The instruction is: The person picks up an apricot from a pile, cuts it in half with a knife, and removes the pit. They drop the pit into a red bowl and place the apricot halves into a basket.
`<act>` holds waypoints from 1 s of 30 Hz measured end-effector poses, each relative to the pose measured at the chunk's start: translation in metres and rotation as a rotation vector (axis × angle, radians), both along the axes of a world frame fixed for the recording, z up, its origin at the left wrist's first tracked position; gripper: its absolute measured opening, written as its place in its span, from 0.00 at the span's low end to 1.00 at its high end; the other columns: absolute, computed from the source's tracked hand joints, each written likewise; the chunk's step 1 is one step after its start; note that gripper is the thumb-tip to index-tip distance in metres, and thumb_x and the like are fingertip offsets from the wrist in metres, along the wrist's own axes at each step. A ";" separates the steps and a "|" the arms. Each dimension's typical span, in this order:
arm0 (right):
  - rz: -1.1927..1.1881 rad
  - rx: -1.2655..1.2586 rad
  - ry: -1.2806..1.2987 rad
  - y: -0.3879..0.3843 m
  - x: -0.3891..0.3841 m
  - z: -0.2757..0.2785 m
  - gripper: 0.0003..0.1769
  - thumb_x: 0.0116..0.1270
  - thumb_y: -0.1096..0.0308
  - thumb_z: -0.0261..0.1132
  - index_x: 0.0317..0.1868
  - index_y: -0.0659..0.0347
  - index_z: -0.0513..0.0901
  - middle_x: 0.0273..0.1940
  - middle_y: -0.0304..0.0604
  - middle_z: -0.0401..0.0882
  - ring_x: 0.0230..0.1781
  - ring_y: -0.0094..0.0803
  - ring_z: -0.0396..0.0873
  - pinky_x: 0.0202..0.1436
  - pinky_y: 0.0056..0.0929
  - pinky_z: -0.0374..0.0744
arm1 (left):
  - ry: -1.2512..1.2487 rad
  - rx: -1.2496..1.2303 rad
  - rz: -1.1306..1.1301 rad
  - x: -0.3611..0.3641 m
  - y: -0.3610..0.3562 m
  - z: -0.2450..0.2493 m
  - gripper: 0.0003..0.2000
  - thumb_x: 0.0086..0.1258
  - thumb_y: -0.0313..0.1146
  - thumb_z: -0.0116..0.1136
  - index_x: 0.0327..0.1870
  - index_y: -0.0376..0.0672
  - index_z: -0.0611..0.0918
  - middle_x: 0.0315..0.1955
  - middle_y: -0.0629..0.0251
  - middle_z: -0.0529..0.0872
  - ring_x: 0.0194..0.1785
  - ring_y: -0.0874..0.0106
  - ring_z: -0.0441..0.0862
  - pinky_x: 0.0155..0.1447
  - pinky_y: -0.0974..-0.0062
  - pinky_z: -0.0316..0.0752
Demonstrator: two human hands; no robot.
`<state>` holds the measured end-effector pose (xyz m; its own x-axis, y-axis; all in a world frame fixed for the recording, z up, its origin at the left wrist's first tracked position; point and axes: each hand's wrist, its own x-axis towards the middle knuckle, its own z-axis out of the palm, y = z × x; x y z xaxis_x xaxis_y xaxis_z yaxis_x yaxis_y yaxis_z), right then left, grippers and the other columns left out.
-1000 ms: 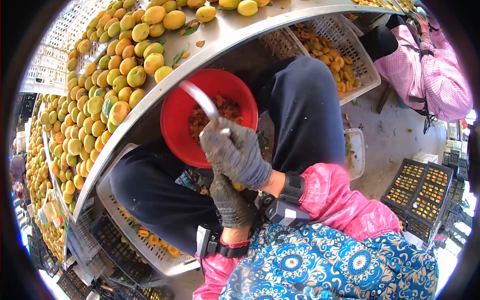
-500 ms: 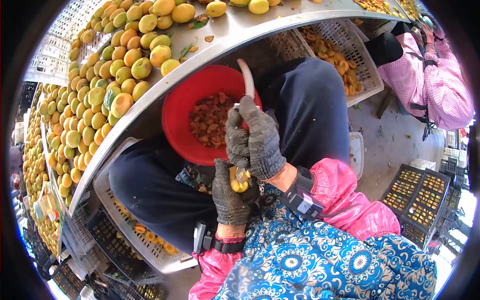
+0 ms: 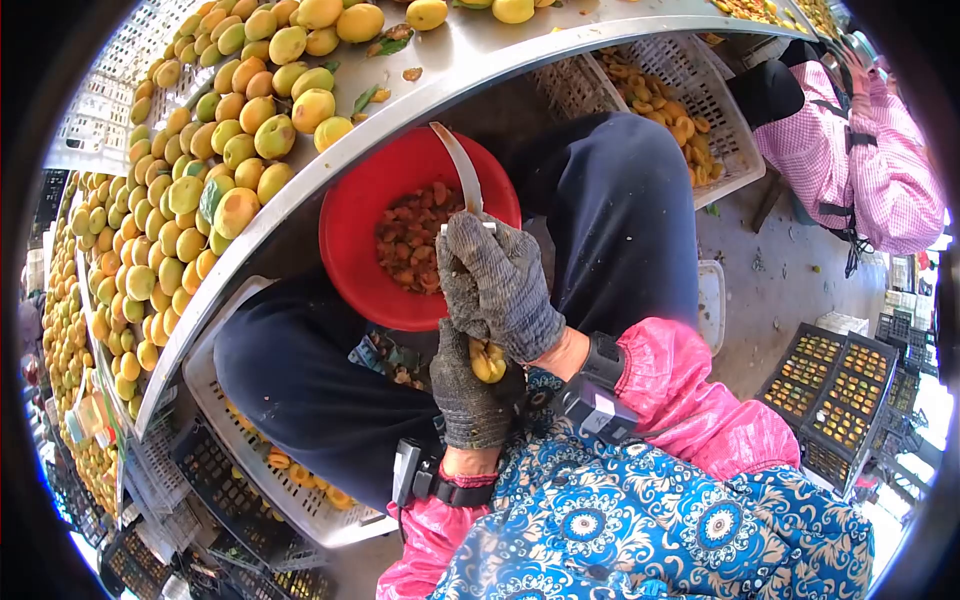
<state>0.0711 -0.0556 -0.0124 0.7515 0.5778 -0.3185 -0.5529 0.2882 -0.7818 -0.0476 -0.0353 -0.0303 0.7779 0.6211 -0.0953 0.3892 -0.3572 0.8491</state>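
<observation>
Both hands wear dark grey knit gloves. My left hand (image 3: 468, 400) is closed around a yellow fruit (image 3: 487, 361), which shows between the two hands. Above it, my right hand (image 3: 503, 290) grips a curved knife (image 3: 462, 168) by its handle; the blade points up and away over the bowl. The fingers of my right hand touch the top of my left hand and partly cover the fruit. Beyond the hands sits a red bowl (image 3: 350, 210) holding brownish-red pieces (image 3: 415, 235).
A metal table (image 3: 440, 62) heaped with whole fruit (image 3: 237, 212) curves across the upper left. White crates with cut fruit stand at upper right (image 3: 748, 150) and lower left (image 3: 210, 380). A co-worker (image 3: 880, 170) in pink sits far right, near black trays (image 3: 830, 385).
My right hand has turned and shifted slightly left, and the knife blade has tilted left over the bowl. My left hand has moved slightly right with the fruit.
</observation>
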 end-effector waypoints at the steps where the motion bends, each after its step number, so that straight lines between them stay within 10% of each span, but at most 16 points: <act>1: -0.001 -0.004 0.002 0.000 0.002 0.000 0.17 0.71 0.55 0.60 0.31 0.59 0.79 0.23 0.31 0.75 0.22 0.15 0.72 0.24 0.15 0.70 | 0.002 -0.004 -0.001 0.000 0.000 -0.004 0.22 0.55 0.26 0.65 0.51 0.35 0.74 0.37 0.56 0.85 0.41 0.59 0.84 0.46 0.67 0.76; 4: 0.068 -0.019 0.066 -0.002 0.006 -0.003 0.16 0.72 0.55 0.59 0.32 0.59 0.79 0.22 0.31 0.75 0.21 0.16 0.72 0.23 0.15 0.69 | -0.116 -0.071 -0.026 -0.001 0.000 -0.011 0.20 0.57 0.27 0.64 0.51 0.36 0.74 0.35 0.57 0.84 0.33 0.64 0.83 0.36 0.72 0.77; 6: 0.098 -0.062 -0.054 -0.001 0.008 -0.009 0.16 0.72 0.56 0.59 0.32 0.60 0.79 0.22 0.30 0.74 0.21 0.16 0.71 0.24 0.15 0.69 | -0.400 -1.692 0.439 -0.003 0.002 -0.009 0.16 0.66 0.35 0.58 0.51 0.39 0.75 0.33 0.58 0.83 0.26 0.70 0.81 0.25 0.79 0.73; 7: 0.098 -0.067 -0.051 -0.002 0.009 -0.013 0.16 0.72 0.56 0.59 0.32 0.60 0.79 0.22 0.30 0.74 0.21 0.16 0.71 0.24 0.15 0.69 | -0.398 -1.695 0.442 -0.003 -0.001 -0.009 0.16 0.66 0.35 0.58 0.51 0.39 0.75 0.33 0.58 0.83 0.26 0.70 0.81 0.25 0.79 0.73; 9: 0.181 -0.184 -0.339 -0.004 0.012 -0.020 0.14 0.72 0.59 0.58 0.33 0.60 0.79 0.24 0.31 0.75 0.24 0.16 0.73 0.26 0.17 0.71 | -0.193 -0.758 0.113 -0.002 -0.008 -0.010 0.17 0.74 0.42 0.47 0.54 0.41 0.75 0.34 0.59 0.83 0.20 0.76 0.77 0.18 0.83 0.66; 10: 0.181 -0.187 -0.339 -0.002 0.010 -0.019 0.14 0.72 0.59 0.58 0.33 0.60 0.79 0.24 0.31 0.75 0.24 0.16 0.73 0.26 0.17 0.71 | -0.193 -0.761 0.113 -0.006 -0.007 -0.019 0.17 0.74 0.42 0.47 0.54 0.41 0.75 0.34 0.59 0.83 0.20 0.76 0.77 0.18 0.83 0.66; 12: 0.122 -0.090 -0.200 0.001 -0.002 -0.012 0.10 0.71 0.63 0.60 0.37 0.61 0.80 0.27 0.32 0.77 0.28 0.15 0.75 0.30 0.18 0.74 | -0.451 -1.722 0.251 -0.014 -0.002 -0.041 0.19 0.78 0.44 0.38 0.60 0.41 0.73 0.41 0.60 0.82 0.31 0.73 0.81 0.28 0.80 0.76; 15: 0.352 -0.142 -0.481 -0.009 -0.002 -0.002 0.09 0.69 0.66 0.63 0.43 0.62 0.80 0.31 0.35 0.80 0.34 0.14 0.77 0.36 0.17 0.77 | -0.272 -1.267 0.442 -0.009 -0.013 -0.051 0.19 0.79 0.42 0.39 0.63 0.41 0.70 0.48 0.61 0.79 0.46 0.70 0.80 0.43 0.76 0.80; 17: 0.302 -0.134 -0.575 -0.008 -0.005 -0.009 0.11 0.67 0.66 0.65 0.45 0.62 0.79 0.32 0.36 0.79 0.34 0.14 0.77 0.37 0.18 0.77 | -0.230 -0.890 0.150 -0.011 -0.011 -0.049 0.20 0.79 0.43 0.38 0.63 0.40 0.69 0.52 0.62 0.76 0.57 0.68 0.75 0.53 0.72 0.78; 19: 0.113 -0.057 -0.278 -0.002 -0.003 -0.014 0.11 0.69 0.61 0.63 0.40 0.61 0.79 0.29 0.34 0.77 0.31 0.14 0.75 0.35 0.18 0.76 | -0.109 -0.687 0.157 0.005 -0.006 0.003 0.24 0.78 0.49 0.40 0.63 0.38 0.68 0.47 0.61 0.79 0.51 0.66 0.79 0.50 0.73 0.79; 20: 0.036 0.154 0.312 0.004 0.007 -0.028 0.15 0.71 0.56 0.60 0.34 0.60 0.79 0.25 0.32 0.75 0.24 0.16 0.73 0.28 0.18 0.73 | -0.114 -0.687 0.156 0.000 -0.003 -0.008 0.24 0.78 0.49 0.40 0.63 0.38 0.68 0.47 0.61 0.79 0.51 0.66 0.79 0.50 0.73 0.79; 22: -0.022 0.026 0.114 0.002 0.007 -0.011 0.17 0.71 0.54 0.59 0.34 0.60 0.79 0.24 0.32 0.75 0.22 0.16 0.71 0.26 0.17 0.71 | -0.516 -2.287 0.248 -0.018 0.009 -0.046 0.28 0.62 0.32 0.64 0.62 0.36 0.67 0.47 0.56 0.80 0.49 0.66 0.81 0.55 0.68 0.76; 26: -0.047 -0.046 -0.075 -0.006 0.011 0.006 0.20 0.71 0.51 0.59 0.34 0.62 0.78 0.21 0.34 0.74 0.18 0.18 0.70 0.20 0.17 0.67 | -0.220 -2.084 0.415 -0.022 0.012 -0.051 0.31 0.61 0.28 0.64 0.64 0.36 0.65 0.47 0.56 0.81 0.47 0.65 0.81 0.53 0.70 0.77; 28: -0.026 -0.005 -0.100 -0.007 0.013 0.009 0.22 0.70 0.49 0.59 0.34 0.63 0.77 0.22 0.35 0.75 0.19 0.20 0.72 0.21 0.17 0.69 | -0.128 -0.181 -0.047 -0.014 -0.005 -0.021 0.29 0.72 0.57 0.47 0.60 0.39 0.70 0.42 0.58 0.83 0.42 0.68 0.82 0.47 0.73 0.79; 29: -0.030 -0.003 -0.104 -0.009 0.013 0.012 0.22 0.70 0.49 0.59 0.34 0.63 0.77 0.22 0.35 0.75 0.19 0.20 0.72 0.21 0.17 0.69 | -0.133 -0.179 -0.052 -0.009 -0.004 -0.011 0.29 0.72 0.57 0.47 0.60 0.39 0.70 0.42 0.58 0.83 0.42 0.68 0.82 0.47 0.73 0.79; 30: 0.026 0.051 -0.082 -0.012 0.013 0.015 0.20 0.70 0.52 0.60 0.35 0.63 0.79 0.24 0.34 0.76 0.21 0.17 0.73 0.23 0.15 0.70 | -0.330 -0.924 0.123 -0.002 -0.003 -0.002 0.26 0.73 0.52 0.46 0.61 0.38 0.70 0.47 0.58 0.82 0.47 0.67 0.81 0.51 0.72 0.78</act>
<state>0.0837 -0.0673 0.0024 0.7582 0.6114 -0.2266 -0.4958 0.3150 -0.8093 -0.0494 -0.0383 -0.0320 0.7875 0.4901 -0.3737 0.0731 0.5278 0.8462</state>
